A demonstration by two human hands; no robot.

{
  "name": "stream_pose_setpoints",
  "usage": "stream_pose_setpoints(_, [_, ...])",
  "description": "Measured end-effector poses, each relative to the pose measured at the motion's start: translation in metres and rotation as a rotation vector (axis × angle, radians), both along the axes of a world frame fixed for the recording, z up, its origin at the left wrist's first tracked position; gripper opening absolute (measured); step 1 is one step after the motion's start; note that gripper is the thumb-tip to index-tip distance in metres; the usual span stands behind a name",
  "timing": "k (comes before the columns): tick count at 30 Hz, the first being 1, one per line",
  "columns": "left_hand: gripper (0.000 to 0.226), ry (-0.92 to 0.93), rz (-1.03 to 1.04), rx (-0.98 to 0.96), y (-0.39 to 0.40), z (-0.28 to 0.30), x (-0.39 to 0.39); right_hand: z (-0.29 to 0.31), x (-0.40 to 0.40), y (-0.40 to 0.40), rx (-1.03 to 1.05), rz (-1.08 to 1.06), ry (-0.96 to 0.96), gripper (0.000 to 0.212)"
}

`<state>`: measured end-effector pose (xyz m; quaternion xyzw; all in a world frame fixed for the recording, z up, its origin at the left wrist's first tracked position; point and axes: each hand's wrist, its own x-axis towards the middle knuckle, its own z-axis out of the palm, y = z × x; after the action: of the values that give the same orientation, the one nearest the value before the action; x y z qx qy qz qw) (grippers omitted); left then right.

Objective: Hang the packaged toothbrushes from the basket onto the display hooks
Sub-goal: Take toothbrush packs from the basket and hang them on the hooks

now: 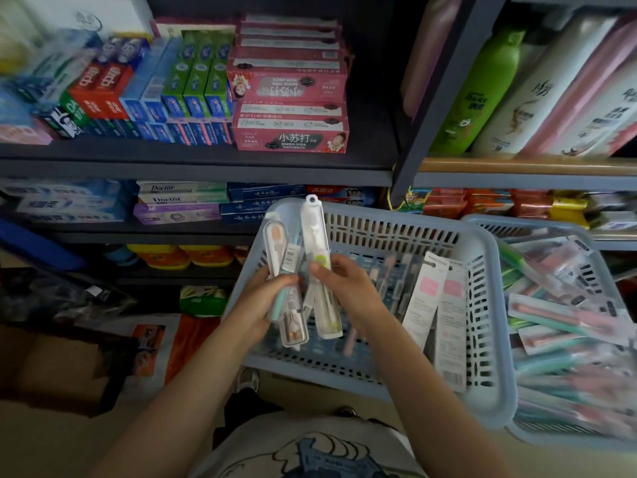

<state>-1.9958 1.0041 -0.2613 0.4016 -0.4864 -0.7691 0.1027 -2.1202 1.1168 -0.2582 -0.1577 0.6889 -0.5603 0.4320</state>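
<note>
A grey slotted plastic basket (406, 236) is sitting before the dark metal shelves (206, 160), left of a second, fuller grey plastic basket (537, 229).

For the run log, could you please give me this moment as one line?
left hand: holds toothbrush packs | right hand: holds clear-cased toothbrush | over basket | hooks: unseen

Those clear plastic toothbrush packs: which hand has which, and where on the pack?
The right hand grips the tall clear pack with the white toothbrush around its middle. The left hand holds a bunch of smaller clear toothbrush packs around their lower half.
</note>
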Motion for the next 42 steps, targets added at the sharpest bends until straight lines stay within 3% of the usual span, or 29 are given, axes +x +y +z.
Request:
stream_pose_setpoints(1, [0.036,0.030,-0.015,0.003,0.001,0.008,-0.003,0.011,0.000,0.000,-0.035,-0.004,0.008,0.024])
stream_pose_setpoints(4, [0.036,0.131,-0.036,-0.007,0.002,0.035,-0.012,0.041,0.002,-0.006,-0.163,-0.011,-0.003,0.016])
stream_pose_setpoints(9, [0.042,0.267,0.139,-0.024,-0.012,0.086,-0.021,0.092,-0.006,-0.024,-0.288,-0.002,-0.010,0.024])
stream_pose_setpoints(15, [0.059,0.404,0.163,-0.217,-0.050,0.168,-0.022,0.159,-0.008,-0.071,-0.431,0.048,0.157,0.019])
stream_pose_setpoints(26, [0.035,0.496,0.298,-0.385,-0.154,0.278,-0.019,0.248,0.018,-0.171,-0.456,0.011,0.304,0.021])
stream_pose_setpoints(30, [0.034,0.519,0.286,-0.411,-0.181,0.296,-0.018,0.263,0.022,-0.196,-0.492,-0.044,0.348,0.031])
stream_pose_setpoints(33, [0.032,0.533,0.285,-0.397,-0.201,0.299,-0.012,0.274,0.020,-0.213,-0.514,-0.099,0.375,0.022])
stream_pose_setpoints(38, [0.014,0.582,0.280,-0.382,-0.230,0.299,0.001,0.285,0.024,-0.235,-0.506,-0.075,0.423,0.023])
stream_pose_setpoints(42, [0.014,0.615,0.274,-0.397,-0.250,0.299,0.005,0.291,0.032,-0.249,-0.518,-0.110,0.437,0.023])
